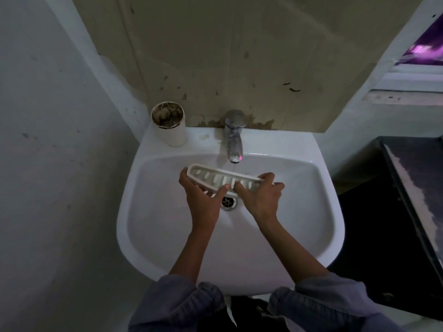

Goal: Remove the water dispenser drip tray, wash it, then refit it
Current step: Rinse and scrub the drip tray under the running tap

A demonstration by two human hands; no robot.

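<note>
Here the left hand and right hand each grip the drip tray under the tap (right end hidden).

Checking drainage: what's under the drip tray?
The sink basin, with its metal drain showing below the tray's near edge. The drip tray, left hand and right hand cover the basin directly beneath.

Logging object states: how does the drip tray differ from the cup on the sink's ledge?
The drip tray is long, shallow and slotted; the cup is a tall cylinder. The left hand and right hand hold the tray under the tap; the cup stands untouched on the sink ledge. The cup's inside is brown with grime; the tray shows none. Both are white.
</note>
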